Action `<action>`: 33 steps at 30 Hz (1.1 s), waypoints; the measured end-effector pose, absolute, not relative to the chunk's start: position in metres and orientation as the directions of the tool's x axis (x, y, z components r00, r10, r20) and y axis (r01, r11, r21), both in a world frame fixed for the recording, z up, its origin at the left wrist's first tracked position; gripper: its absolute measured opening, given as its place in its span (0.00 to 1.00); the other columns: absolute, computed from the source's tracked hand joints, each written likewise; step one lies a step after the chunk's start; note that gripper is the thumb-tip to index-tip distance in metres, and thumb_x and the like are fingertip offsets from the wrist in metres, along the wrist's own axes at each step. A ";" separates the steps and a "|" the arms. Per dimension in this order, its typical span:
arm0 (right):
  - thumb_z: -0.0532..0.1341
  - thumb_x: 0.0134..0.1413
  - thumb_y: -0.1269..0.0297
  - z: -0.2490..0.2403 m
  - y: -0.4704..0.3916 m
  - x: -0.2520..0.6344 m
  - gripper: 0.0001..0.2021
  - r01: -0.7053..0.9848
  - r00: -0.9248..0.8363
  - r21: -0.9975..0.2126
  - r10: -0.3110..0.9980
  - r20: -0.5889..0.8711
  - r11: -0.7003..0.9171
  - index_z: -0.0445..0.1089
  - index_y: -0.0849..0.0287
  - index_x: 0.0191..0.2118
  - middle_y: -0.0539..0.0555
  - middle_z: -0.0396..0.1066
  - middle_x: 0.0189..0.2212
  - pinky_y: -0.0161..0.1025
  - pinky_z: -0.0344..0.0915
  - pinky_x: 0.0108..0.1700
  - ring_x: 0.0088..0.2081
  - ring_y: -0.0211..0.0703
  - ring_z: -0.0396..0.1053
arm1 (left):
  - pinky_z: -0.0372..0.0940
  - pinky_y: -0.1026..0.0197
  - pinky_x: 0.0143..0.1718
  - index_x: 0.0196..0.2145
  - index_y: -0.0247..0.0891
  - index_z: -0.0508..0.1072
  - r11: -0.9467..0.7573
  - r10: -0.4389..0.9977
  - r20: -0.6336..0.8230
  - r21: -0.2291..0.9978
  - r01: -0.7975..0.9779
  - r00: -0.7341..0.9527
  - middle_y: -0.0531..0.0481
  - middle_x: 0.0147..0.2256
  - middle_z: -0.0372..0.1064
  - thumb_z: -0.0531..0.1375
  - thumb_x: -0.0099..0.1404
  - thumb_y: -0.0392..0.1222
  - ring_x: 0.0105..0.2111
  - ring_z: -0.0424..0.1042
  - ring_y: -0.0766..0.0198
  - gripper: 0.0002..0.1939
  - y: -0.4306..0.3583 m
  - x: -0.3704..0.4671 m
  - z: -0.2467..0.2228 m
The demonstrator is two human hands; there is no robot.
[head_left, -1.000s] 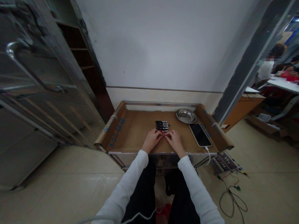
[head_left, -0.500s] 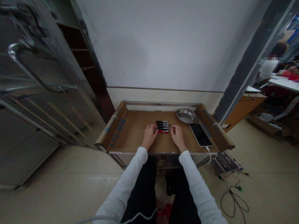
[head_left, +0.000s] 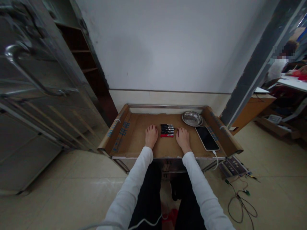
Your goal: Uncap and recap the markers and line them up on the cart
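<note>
Resting our fingers loosely apart and empty, we are flanking the row of markers [head_left: 167, 129] on the cardboard [head_left: 137, 137], long axes running nine-to-three, at our left hand's [head_left: 151, 135] three o'clock and our slightly nearer right hand's [head_left: 183, 139] nine o'clock.

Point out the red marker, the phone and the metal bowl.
Red marker [head_left: 167, 135]: head view, middle of its barrel.
Phone [head_left: 207, 138]: head view, dark screen.
Metal bowl [head_left: 192, 119]: head view, inner bottom.

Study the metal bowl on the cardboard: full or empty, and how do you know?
Empty: the metal bowl shows only its bare, shiny inside, with nothing lying in it.
</note>
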State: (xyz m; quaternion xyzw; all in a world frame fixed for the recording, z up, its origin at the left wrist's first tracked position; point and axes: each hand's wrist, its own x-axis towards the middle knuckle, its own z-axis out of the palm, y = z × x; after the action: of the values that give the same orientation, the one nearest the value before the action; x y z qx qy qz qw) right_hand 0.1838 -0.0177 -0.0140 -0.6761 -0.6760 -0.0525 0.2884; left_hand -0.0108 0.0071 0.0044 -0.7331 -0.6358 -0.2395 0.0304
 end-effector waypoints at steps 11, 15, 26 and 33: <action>0.48 0.59 0.71 -0.013 -0.020 0.183 0.16 0.944 0.082 -0.322 0.891 0.446 0.075 0.66 0.63 0.49 0.62 0.67 0.49 0.43 0.56 0.49 0.48 0.49 0.61 | 0.58 0.53 0.49 0.49 0.36 0.65 -0.182 0.926 0.372 0.273 0.945 0.071 0.41 0.51 0.65 0.47 0.66 0.35 0.49 0.63 0.54 0.15 0.006 -0.013 0.004; 0.48 0.59 0.71 -0.013 -0.020 0.184 0.16 0.943 0.085 -0.325 0.895 0.437 0.069 0.66 0.63 0.49 0.62 0.66 0.50 0.43 0.56 0.49 0.50 0.49 0.61 | 0.57 0.53 0.51 0.49 0.36 0.65 -0.191 0.925 0.374 0.291 0.937 0.073 0.42 0.51 0.65 0.48 0.66 0.35 0.50 0.63 0.54 0.15 0.005 -0.013 0.003; 0.47 0.59 0.71 -0.013 -0.021 0.184 0.17 0.941 0.083 -0.331 0.901 0.427 0.071 0.66 0.63 0.50 0.62 0.66 0.50 0.44 0.56 0.50 0.50 0.50 0.60 | 0.58 0.51 0.51 0.48 0.37 0.66 -0.212 0.927 0.367 0.341 0.916 0.078 0.40 0.52 0.65 0.48 0.66 0.35 0.52 0.62 0.53 0.15 0.005 -0.015 0.004; 0.48 0.59 0.71 -0.013 -0.021 0.184 0.16 0.946 0.071 -0.316 0.897 0.436 0.078 0.65 0.63 0.50 0.62 0.66 0.50 0.44 0.55 0.49 0.49 0.50 0.60 | 0.57 0.50 0.52 0.48 0.37 0.66 -0.215 0.927 0.366 0.355 0.910 0.077 0.40 0.52 0.64 0.48 0.65 0.34 0.52 0.62 0.53 0.15 0.004 -0.014 0.005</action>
State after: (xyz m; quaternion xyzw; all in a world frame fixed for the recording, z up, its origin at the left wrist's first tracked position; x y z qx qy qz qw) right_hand 0.1838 -0.0211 -0.0128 -0.6775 -0.6801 -0.0436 0.2768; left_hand -0.0145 0.0043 0.0054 -0.7335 -0.6261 -0.2639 -0.0168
